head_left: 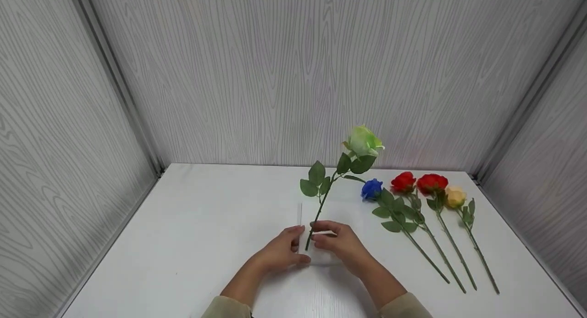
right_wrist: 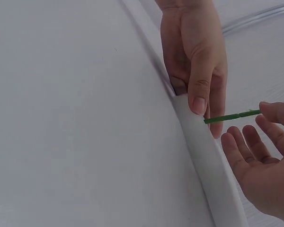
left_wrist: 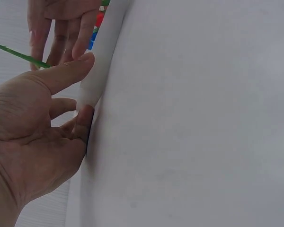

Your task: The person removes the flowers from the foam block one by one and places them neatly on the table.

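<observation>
My right hand (head_left: pixel 341 244) pinches the lower stem of a pale green rose (head_left: pixel 363 141) between thumb and fingers. The rose leans up to the right, and its cut stem end (right_wrist: pixel 213 120) points toward my left hand. My left hand (head_left: pixel 280 251) lies at the left edge of a white flat piece (left_wrist: pixel 102 71), thumb on one face and fingers curled at its side. In the head view this piece almost blends into the white table. In the right wrist view the stem end is close beside my left thumb.
To the right lie a blue rose (head_left: pixel 371 189), two red roses (head_left: pixel 403 182) (head_left: pixel 432 184) and a yellow-orange rose (head_left: pixel 456 197), stems toward the near right. The white table (head_left: pixel 206 208) is bordered by grey wood-grain panels (head_left: pixel 275 79) at the back and both sides.
</observation>
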{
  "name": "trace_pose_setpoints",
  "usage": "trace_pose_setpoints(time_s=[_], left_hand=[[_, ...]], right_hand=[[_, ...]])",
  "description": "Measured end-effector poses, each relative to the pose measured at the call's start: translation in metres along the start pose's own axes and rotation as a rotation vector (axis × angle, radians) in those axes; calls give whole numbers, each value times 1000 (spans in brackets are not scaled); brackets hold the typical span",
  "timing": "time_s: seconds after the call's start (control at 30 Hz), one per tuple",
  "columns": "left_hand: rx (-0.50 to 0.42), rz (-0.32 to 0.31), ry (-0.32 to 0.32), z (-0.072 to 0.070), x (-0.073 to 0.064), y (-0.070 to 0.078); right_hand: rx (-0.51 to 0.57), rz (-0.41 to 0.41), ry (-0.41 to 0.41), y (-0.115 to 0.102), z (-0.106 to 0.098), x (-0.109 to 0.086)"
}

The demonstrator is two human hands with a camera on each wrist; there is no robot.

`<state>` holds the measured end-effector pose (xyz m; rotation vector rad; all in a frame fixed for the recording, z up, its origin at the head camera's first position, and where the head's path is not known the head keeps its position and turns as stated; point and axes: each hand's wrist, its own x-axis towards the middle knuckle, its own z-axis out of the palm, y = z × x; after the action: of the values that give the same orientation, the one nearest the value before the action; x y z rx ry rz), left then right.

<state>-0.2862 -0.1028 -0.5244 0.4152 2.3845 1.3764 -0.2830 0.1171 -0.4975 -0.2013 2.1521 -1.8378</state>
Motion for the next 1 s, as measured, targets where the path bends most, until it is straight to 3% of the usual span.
trace_pose_setpoints(time_s=[0.33, 1.0], left_hand=[[16, 26, -7, -1, -1, 1], [-2, 30, -19, -1, 0, -2]], right_hand=[[-162, -88, 65, 8, 15, 6], [-83, -118, 61, 13, 18, 6]])
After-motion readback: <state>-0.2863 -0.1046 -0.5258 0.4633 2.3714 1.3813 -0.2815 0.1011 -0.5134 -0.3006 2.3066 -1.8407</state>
